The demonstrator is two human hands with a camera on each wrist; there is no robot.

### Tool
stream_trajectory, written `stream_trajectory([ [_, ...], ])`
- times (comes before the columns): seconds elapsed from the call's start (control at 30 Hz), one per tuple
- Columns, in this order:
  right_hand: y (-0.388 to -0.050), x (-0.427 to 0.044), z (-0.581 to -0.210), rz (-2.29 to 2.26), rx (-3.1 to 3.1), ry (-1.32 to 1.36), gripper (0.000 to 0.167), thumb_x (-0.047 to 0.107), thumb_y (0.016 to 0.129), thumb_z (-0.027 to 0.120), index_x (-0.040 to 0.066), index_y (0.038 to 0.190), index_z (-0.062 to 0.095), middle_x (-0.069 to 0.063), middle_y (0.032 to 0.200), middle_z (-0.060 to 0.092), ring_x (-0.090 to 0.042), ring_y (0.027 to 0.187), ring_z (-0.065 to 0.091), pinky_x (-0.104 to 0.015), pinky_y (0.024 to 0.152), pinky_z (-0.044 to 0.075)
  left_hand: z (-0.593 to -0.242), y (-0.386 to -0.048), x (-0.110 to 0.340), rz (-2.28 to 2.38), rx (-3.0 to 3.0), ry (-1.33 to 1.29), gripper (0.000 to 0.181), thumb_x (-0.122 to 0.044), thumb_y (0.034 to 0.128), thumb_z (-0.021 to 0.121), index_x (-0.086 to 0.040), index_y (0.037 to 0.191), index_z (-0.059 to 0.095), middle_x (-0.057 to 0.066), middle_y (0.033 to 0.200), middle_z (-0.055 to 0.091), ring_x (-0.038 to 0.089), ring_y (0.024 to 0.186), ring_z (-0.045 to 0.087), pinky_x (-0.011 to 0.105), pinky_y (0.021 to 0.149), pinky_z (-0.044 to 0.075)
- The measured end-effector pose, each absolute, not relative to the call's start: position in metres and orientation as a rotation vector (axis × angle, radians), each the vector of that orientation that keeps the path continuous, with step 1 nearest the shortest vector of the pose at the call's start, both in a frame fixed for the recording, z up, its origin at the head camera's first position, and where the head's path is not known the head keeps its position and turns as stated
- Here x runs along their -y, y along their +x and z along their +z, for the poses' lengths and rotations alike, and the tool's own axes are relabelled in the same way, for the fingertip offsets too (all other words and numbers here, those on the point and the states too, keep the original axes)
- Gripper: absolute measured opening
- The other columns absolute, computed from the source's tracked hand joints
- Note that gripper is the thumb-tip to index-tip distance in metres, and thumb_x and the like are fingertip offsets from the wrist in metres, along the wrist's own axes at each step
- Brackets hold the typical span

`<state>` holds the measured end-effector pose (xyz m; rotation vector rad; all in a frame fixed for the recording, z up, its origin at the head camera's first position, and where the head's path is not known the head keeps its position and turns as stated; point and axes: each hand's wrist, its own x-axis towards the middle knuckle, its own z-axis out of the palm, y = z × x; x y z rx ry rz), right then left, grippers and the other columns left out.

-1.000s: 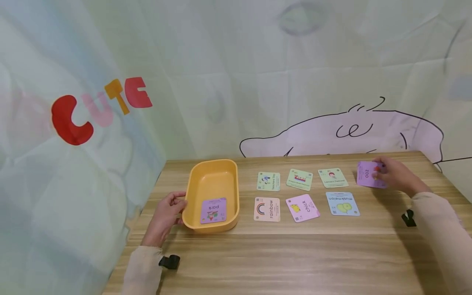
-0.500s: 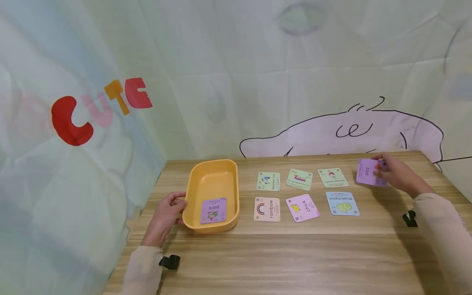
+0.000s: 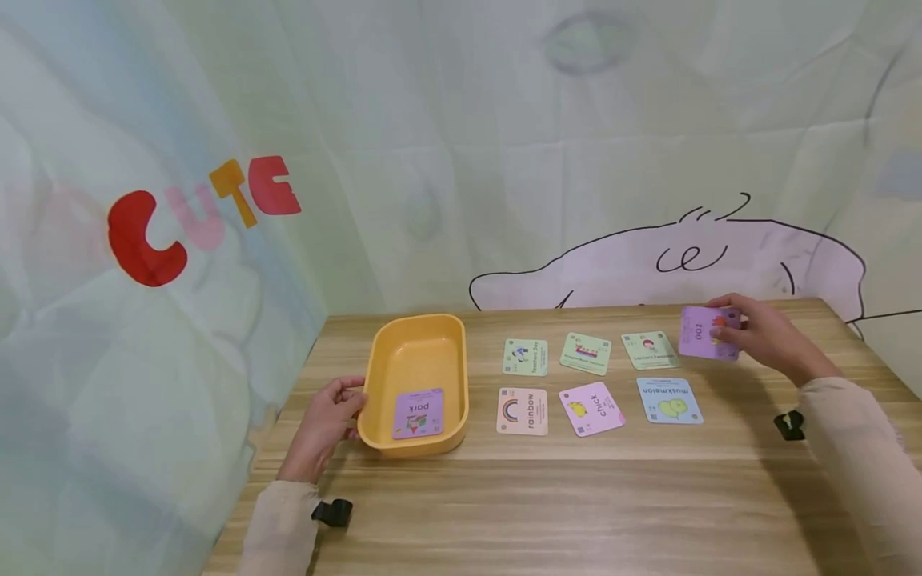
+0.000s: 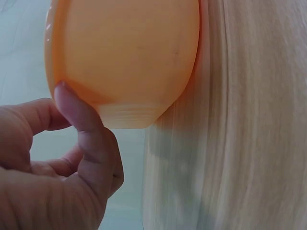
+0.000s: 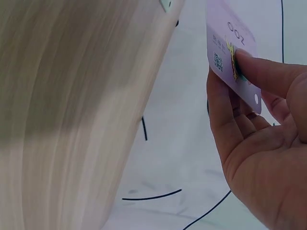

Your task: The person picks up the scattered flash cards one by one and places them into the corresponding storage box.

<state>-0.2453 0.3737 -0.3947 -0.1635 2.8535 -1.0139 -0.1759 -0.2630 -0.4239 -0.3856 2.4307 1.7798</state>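
Observation:
A purple card printed "zoo" (image 3: 697,332) is pinched by my right hand (image 3: 774,336), thumb on its printed face and fingers behind, as the right wrist view shows. The card (image 5: 223,48) is lifted off the table, near the lantern card (image 3: 651,350). At the left, my left hand (image 3: 324,420) grips the near left rim of a yellow plastic tray (image 3: 464,376). One fingertip lies on the tray's wall (image 4: 124,52) in the left wrist view. Inside the tray, at its near end, lies a purple "park" card (image 3: 418,414).
On the wooden table (image 3: 547,512) lie a Teachers' Day card (image 3: 525,358), a dragon boat card (image 3: 586,354), a rainbow card (image 3: 522,411), a chick card (image 3: 592,409) and a muskmelon card (image 3: 669,400). A printed curtain (image 3: 403,160) hangs behind.
My right hand has raised the zoo card off the table and brought it left, towards the lantern card. The left hand and the tray stay in place.

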Motion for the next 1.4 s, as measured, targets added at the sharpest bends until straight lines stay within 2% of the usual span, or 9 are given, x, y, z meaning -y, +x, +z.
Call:
stream_trajectory([
  [0.2,-0.243,-0.362,-0.392,-1.041,-2.862,-0.236,0.051,0.02,0.102,0.061,0.001,0.147,0.044,-0.032,0.139,0.045,-0.056,0.122,0.051,-0.056,0.092,0.053,-0.425,-0.176,0.263,1.767,-2.434,-0.399,0.037,-0.014,0.1035,0.055,-0.003,0.139,0.051,0.009,0.104,0.055,0.018,0.083,0.06,0.029,0.057,0.054],
  [0.4,-0.244,-0.347,-0.386,-1.067,-2.855,-0.271,0.05,0.024,0.103,0.061,0.004,0.147,0.046,-0.031,0.14,0.046,-0.057,0.123,0.052,-0.055,0.091,0.054,-0.425,-0.175,0.264,1.785,-2.428,-0.371,0.038,-0.013,0.1035,0.054,-0.002,0.14,0.05,0.008,0.102,0.054,0.017,0.079,0.06,0.029,0.056,0.053],
  [0.83,-0.245,-0.307,-0.379,-1.136,-2.802,-0.325,0.049,0.019,0.1,0.065,0.011,0.146,0.05,-0.023,0.136,0.052,-0.046,0.116,0.058,-0.042,0.083,0.058,-0.425,-0.176,0.264,1.778,-2.423,-0.387,0.038,-0.013,0.1041,0.054,-0.003,0.14,0.05,0.011,0.106,0.054,0.02,0.082,0.06,0.027,0.055,0.053],
  [1.03,-0.246,-0.289,-0.378,-1.187,-2.781,-0.355,0.046,0.019,0.1,0.065,0.013,0.144,0.052,-0.02,0.132,0.056,-0.041,0.11,0.063,-0.039,0.08,0.059,-0.425,-0.176,0.263,1.777,-2.421,-0.384,0.039,-0.014,0.1047,0.054,-0.003,0.142,0.049,0.012,0.107,0.055,0.02,0.082,0.06,0.027,0.055,0.053],
  [1.4,-0.253,-0.25,-0.376,-1.32,-2.694,-0.423,0.045,0.021,0.098,0.069,0.014,0.14,0.055,-0.017,0.131,0.056,-0.037,0.109,0.065,-0.038,0.079,0.059,-0.423,-0.175,0.263,1.786,-2.42,-0.372,0.038,-0.013,0.1045,0.054,-0.002,0.14,0.049,0.011,0.105,0.054,0.018,0.079,0.06,0.028,0.056,0.053],
])
